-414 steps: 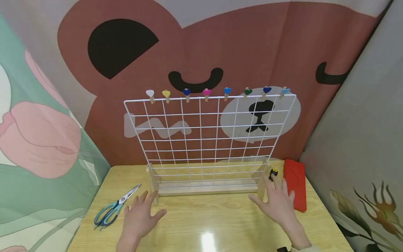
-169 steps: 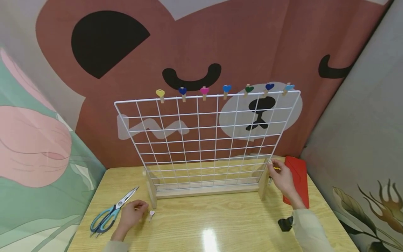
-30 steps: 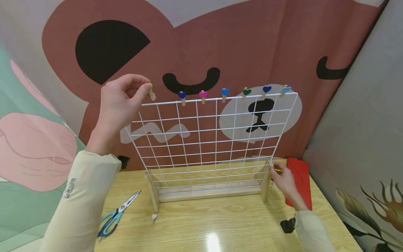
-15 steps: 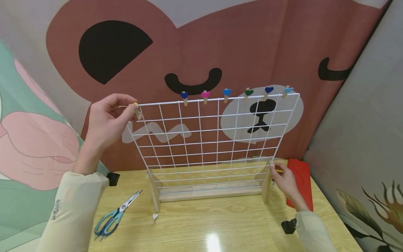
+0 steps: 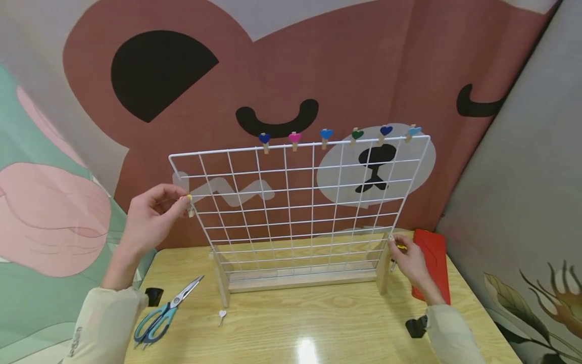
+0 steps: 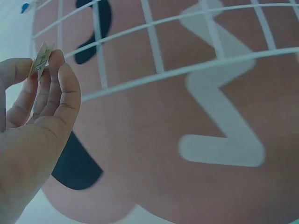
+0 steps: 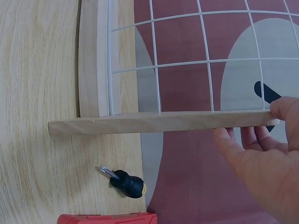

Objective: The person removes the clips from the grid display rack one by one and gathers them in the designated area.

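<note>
A small wooden clothespin with a yellow heart [image 5: 189, 199] is pinched between the thumb and fingers of my left hand [image 5: 152, 215], beside the left edge of the white wire grid [image 5: 245, 149]. In the left wrist view the clothespin [image 6: 42, 60] shows its spring. My right hand [image 5: 411, 260] grips the upper end of the right side piece of the wooden stand [image 7: 159, 122], at the grid's lower right. Several heart clothespins remain along the grid's top bar, from a dark blue one [image 5: 264, 138] to a light blue one [image 5: 413, 131]. A white heart clothespin [image 5: 222, 314] lies on the table.
Scissors [image 5: 170, 306] with blue handles lie left of the stand. A stubby black screwdriver [image 7: 128, 183] stands behind my right hand, beside a red case [image 5: 434, 265]. Fabric with a bear print [image 5: 291, 60] hangs close behind the grid.
The white heart clothespin went from the top bar to the table. The yellow one came off too, and my left hand has carried it left and down. My right hand took hold of the stand.
</note>
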The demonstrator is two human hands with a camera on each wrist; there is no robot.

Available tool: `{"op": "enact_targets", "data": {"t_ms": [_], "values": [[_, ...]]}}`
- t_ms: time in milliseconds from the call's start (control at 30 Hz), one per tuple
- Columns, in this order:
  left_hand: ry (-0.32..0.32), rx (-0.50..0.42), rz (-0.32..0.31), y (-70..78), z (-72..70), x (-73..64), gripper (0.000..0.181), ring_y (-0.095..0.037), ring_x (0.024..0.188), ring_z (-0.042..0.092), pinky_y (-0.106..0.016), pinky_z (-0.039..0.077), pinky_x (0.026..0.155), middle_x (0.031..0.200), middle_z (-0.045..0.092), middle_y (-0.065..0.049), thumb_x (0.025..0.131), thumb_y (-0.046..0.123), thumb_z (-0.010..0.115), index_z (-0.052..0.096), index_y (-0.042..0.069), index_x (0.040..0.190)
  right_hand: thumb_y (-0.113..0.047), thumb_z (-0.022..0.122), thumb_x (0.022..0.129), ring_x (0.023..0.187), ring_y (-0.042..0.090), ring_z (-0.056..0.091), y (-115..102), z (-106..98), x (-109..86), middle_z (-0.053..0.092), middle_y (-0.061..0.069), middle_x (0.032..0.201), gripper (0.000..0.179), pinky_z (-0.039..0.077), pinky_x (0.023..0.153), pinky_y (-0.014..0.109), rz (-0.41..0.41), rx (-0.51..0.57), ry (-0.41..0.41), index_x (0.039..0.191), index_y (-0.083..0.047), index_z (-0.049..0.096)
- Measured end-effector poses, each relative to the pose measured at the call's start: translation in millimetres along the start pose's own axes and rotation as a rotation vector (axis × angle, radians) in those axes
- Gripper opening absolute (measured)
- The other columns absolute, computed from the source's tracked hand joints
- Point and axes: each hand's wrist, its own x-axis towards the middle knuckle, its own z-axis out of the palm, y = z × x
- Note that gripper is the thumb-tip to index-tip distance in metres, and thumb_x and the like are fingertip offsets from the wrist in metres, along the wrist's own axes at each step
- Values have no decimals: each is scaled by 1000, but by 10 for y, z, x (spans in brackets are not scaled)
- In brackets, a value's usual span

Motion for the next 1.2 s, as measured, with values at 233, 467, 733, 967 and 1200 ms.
{"op": "enact_targets", "data": {"t_ms": [233,467,733,967,1200], "values": [[-25,35,-81,-310,29,-238,11,-8,62,62,-22,45,49,76,66,-2,92,8,64,64,1,100,-25,47,102,103,43,60,8,13,1,52,31,122,46,51,71,18,4,-4,7,131,10,45],[-60,32,-144,-667,165,-553,8,-9,56,56,-25,40,45,75,65,-4,92,7,65,66,2,98,-30,46,102,103,43,60,36,11,6,52,30,123,48,54,74,26,16,-17,-4,132,8,46],[-79,-69,-284,-1129,347,-1032,13,-9,65,63,-23,52,58,79,65,-1,94,7,61,64,-5,99,-28,46,102,104,43,60,25,4,13,52,31,124,49,55,77,35,14,-16,-10,134,10,43],[-77,-98,-423,-1455,499,-1326,15,-9,64,62,-23,51,56,77,66,-4,92,7,64,64,-7,99,-26,46,102,106,44,58,9,4,12,51,32,124,48,55,77,33,6,-1,-15,133,11,43],[-131,-76,-613,-1737,637,-1533,18,-10,67,61,-28,52,61,81,66,-7,91,8,66,65,-7,101,-29,46,102,105,43,59,35,-1,21,52,29,122,48,55,76,30,11,-10,-12,132,9,45]]}}
